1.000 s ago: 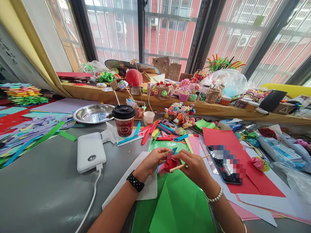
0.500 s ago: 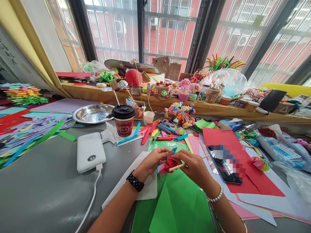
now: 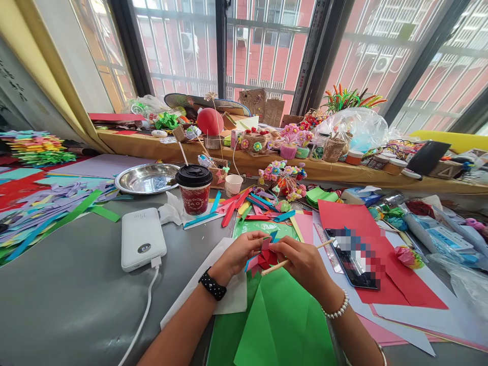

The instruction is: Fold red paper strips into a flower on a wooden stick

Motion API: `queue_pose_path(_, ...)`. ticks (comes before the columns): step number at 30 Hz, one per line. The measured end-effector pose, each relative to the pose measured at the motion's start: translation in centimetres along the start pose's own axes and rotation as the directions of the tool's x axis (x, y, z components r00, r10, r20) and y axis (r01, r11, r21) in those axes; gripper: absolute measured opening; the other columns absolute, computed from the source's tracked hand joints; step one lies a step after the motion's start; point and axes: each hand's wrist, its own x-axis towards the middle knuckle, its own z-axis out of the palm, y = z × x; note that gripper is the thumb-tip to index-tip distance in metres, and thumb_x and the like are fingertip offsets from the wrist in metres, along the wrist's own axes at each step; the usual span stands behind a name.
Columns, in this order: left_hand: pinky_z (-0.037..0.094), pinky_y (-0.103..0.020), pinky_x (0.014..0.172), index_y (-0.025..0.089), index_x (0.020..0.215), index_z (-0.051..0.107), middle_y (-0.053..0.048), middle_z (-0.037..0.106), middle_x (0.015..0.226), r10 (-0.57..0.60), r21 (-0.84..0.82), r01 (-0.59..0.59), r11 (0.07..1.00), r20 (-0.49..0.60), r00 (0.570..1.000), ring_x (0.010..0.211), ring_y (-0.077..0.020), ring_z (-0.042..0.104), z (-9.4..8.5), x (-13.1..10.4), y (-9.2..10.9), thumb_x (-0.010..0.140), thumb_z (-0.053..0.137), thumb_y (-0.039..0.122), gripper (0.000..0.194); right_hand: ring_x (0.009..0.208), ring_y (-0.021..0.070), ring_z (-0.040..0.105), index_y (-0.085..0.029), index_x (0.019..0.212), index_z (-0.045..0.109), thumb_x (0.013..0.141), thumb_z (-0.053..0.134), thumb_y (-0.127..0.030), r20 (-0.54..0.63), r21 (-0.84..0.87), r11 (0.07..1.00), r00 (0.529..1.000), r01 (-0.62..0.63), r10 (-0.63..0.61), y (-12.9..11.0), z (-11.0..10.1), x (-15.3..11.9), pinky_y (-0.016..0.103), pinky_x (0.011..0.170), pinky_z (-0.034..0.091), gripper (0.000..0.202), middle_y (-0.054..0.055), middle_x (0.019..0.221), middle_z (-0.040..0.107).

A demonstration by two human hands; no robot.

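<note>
My left hand (image 3: 244, 251), with a black dotted watch band on its wrist, pinches a small folded paper flower (image 3: 266, 259) with red, pink and blue petals. From the other side, my right hand (image 3: 299, 259) has its thumb and index finger closed at the flower's edge. A thin wooden stick (image 3: 274, 268) also runs through the right hand's fingers, its near end in front of the flower and its other end out toward the phone. Beneath both hands lies folded green paper (image 3: 285, 315).
A white power bank (image 3: 143, 239) with a cable sits left, near a lidded paper cup (image 3: 193, 190) and a steel plate (image 3: 147, 178). Coloured paper strips (image 3: 255, 203) lie beyond my hands. On the right, a phone (image 3: 353, 259) rests on red paper (image 3: 404, 274).
The stick has tilted, its near end slightly lower and its far end higher. My right fingers have shifted a little at the flower; my left hand stays almost still.
</note>
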Motion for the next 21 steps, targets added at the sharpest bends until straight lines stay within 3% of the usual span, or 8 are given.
queue_pose_path(12, 0.035, -0.019, 0.055, 0.012, 0.060, 0.057, 0.004, 0.053, 0.055, 0.051, -0.038, -0.052, 0.998, -0.043, 0.998, 0.052, -0.0058, 0.048, -0.05, 0.12, -0.01, 0.054, 0.071, 0.025, 0.021, 0.073, 0.0135, 0.059, -0.017, 0.096, 0.057, 0.083, 0.044, -0.016, -0.059, 0.054, 0.998, 0.998, -0.027, 0.030, 0.45, -0.06, -0.19, 0.022, 0.061, 0.046, 0.018, 0.006, 0.083, 0.065)
queue_pose_path(21, 0.036, -0.020, 0.057, 0.013, 0.063, 0.059, 0.004, 0.055, 0.056, 0.043, -0.040, -0.046, 0.998, -0.063, 0.997, 0.053, -0.0073, 0.050, -0.05, 0.13, -0.10, 0.052, 0.073, 0.024, 0.021, 0.067, 0.0120, 0.060, -0.016, 0.088, 0.060, 0.084, 0.043, -0.017, -0.072, 0.070, 0.997, 0.997, -0.009, 0.014, 0.32, 0.22, -0.15, 0.020, 0.057, 0.046, 0.018, 0.006, 0.074, 0.064)
